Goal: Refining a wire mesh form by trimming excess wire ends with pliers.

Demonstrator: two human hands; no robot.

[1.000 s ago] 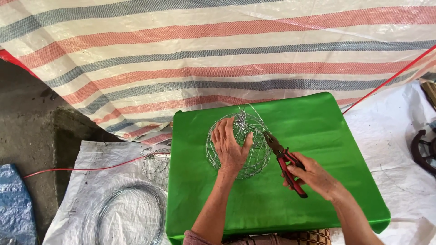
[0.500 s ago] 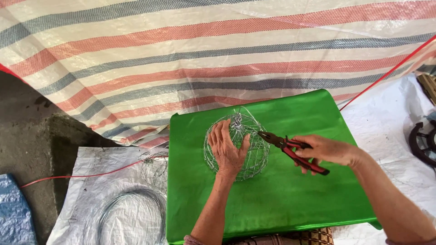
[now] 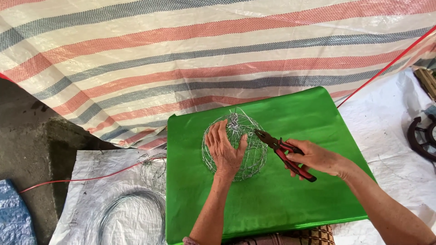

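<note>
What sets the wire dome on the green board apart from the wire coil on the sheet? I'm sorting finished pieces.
The wire dome is woven mesh, rounded, under the left hand; the wire coil is loose plain loops, lying flat, untouched. Both are thin grey wire.

One cam only, head-worn, looking steeply down and fwd from above the person's forearms. Close range: green tabletop (image 3: 290, 199) fills centre frame, striped tarp (image 3: 181, 54) across the top, floor at left. No 2nd view, so no shared area.
</note>
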